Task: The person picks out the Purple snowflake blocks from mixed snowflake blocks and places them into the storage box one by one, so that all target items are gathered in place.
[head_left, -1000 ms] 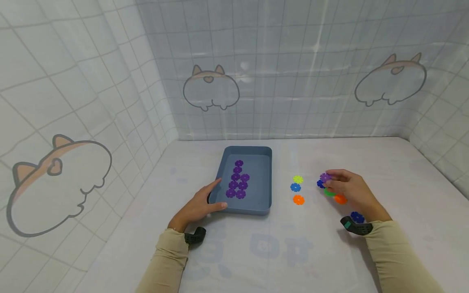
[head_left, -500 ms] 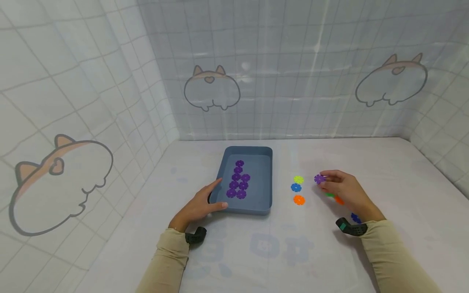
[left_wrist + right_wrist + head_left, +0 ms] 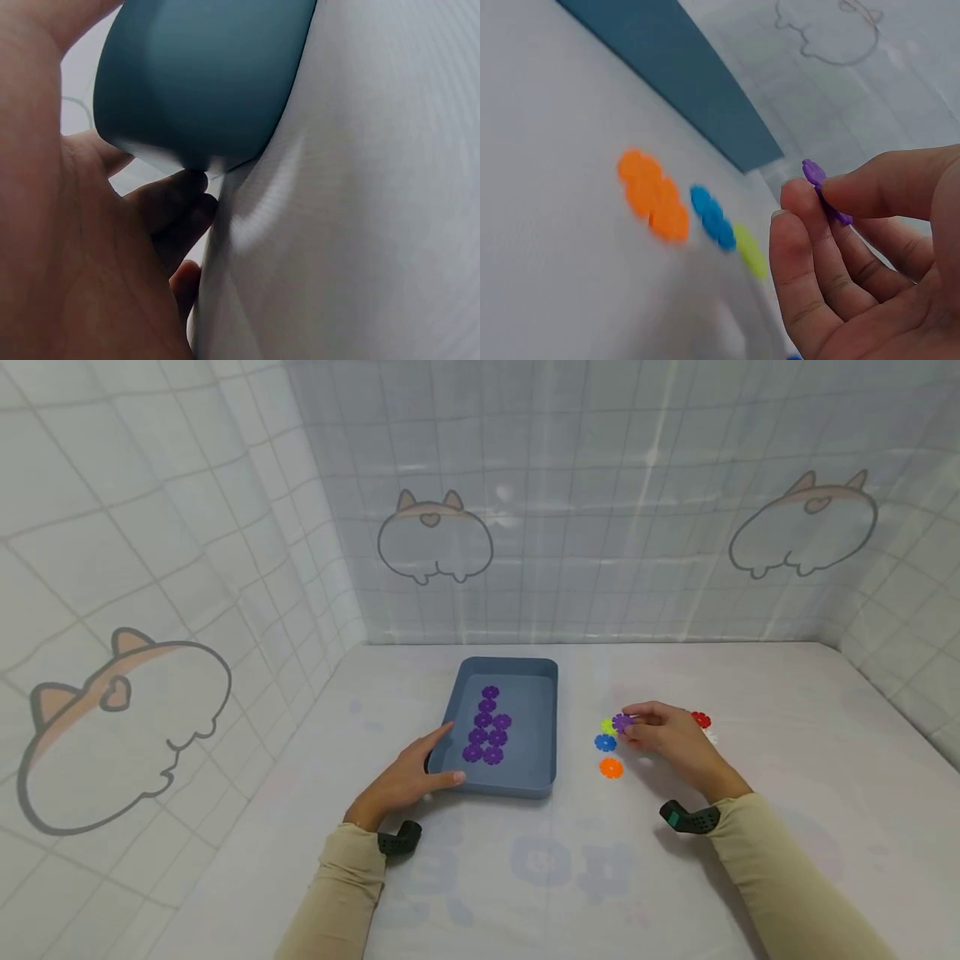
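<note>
A blue-grey tray (image 3: 536, 731) sits on the table, with several purple snowflake discs (image 3: 483, 720) lying flat inside. My left hand (image 3: 405, 781) holds its near left corner. The thumb reaches over the near rim and the index finger over the left rim, while other fingertips meet the wall's outside in the left wrist view. To the right of the tray, my right hand (image 3: 675, 739) pinches one purple snowflake disc (image 3: 816, 174) between thumb and fingertips, raised off the table. Just beyond that disc are a yellow-green disc (image 3: 607, 726), a blue disc (image 3: 605, 742) and an orange disc (image 3: 611, 768).
A red disc (image 3: 701, 719) and a white disc (image 3: 711, 737) show past the right hand, which hides part of the table there. Tile-patterned sheeting (image 3: 585, 568) rises behind the table and at both sides.
The right hand has carried the purple disc leftward, towards the tray, and uncovered the red and white discs while covering others. The left hand has stayed at the tray's corner.
</note>
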The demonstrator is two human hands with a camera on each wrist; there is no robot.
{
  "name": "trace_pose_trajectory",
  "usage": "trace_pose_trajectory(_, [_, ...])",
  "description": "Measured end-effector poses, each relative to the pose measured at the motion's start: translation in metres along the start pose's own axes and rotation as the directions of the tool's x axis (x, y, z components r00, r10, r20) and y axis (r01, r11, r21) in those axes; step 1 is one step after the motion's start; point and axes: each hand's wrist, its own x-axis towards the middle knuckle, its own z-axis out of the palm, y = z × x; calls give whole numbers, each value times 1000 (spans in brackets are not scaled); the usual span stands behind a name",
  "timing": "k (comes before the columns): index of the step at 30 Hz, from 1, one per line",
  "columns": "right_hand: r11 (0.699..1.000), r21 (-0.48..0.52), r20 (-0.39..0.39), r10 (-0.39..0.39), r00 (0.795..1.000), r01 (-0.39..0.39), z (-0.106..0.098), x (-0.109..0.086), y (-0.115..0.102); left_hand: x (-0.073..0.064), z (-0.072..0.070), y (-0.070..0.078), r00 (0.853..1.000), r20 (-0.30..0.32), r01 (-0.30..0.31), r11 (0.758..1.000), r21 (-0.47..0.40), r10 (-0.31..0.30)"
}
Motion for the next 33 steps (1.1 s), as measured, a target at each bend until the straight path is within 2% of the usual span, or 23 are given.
trace_pose_trajectory(8, [996, 90, 50, -11, 999, 7, 20, 24, -16, 0, 1, 2, 1000, 7, 7, 1000, -4, -7])
trace_pose_trajectory(12, [994, 113, 53, 6, 999, -12, 29, 30, -21, 0, 0, 3, 1000, 15, 5, 1000, -12, -5])
trace_pose_trajectory(16, [989, 149, 62, -8, 998, -1, 40, 38, -25, 0, -1, 2, 1000, 13, -1, 1000, -9, 1])
trace_pose_trajectory(24, [986, 167, 65, -21, 998, 10, 58, 53, -31, -1, -1, 3, 1000, 8, 8, 1000, -7, -8])
trace_pose_trajectory(33, [978, 205, 76, -46, 996, 30, 69, 62, -36, 0, 0, 1, 1000, 4, 5, 1000, 2, -5])
